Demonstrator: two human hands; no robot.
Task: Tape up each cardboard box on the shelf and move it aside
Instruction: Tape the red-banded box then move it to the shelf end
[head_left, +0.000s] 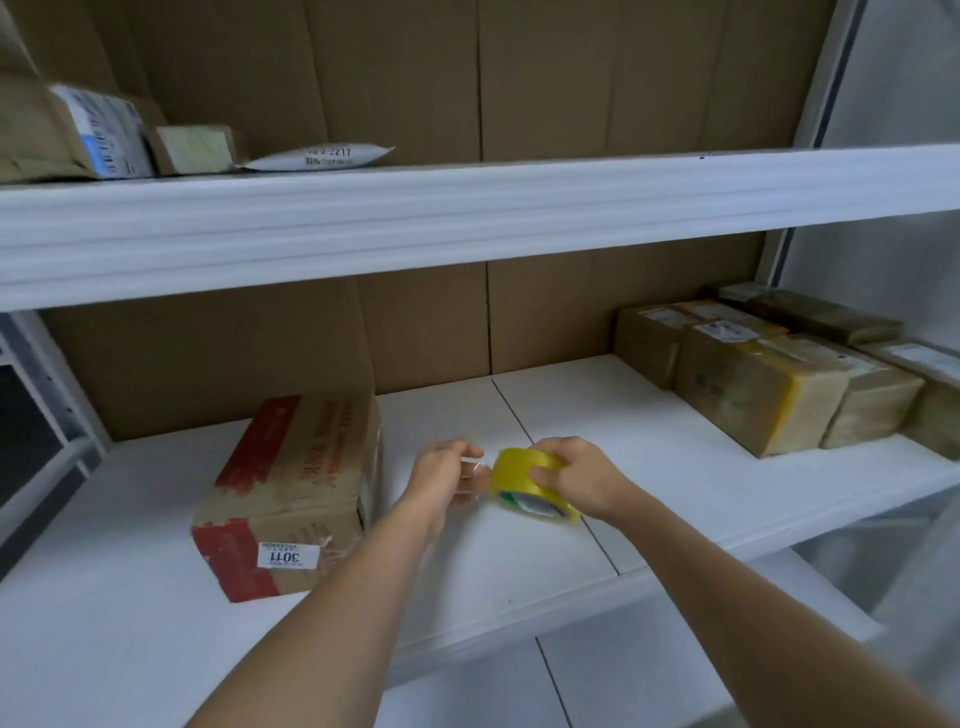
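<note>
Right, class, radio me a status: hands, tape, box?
Right hand grips tape roll. Left hand pinches its free end. Red-printed box left of hands, untouched. Nothing between.

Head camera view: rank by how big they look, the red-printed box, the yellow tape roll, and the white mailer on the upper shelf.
1. red-printed box, clearly largest.
2. white mailer.
3. yellow tape roll.
The last two look close, and the mailer lies farther away, so their order is unsure.

two white shelf boards are in view. one red-printed brown cardboard box sits on the lower board, with a cluster of about six taped brown parcels. one yellow tape roll. two brown parcels and one white padded mailer sit above.
</note>
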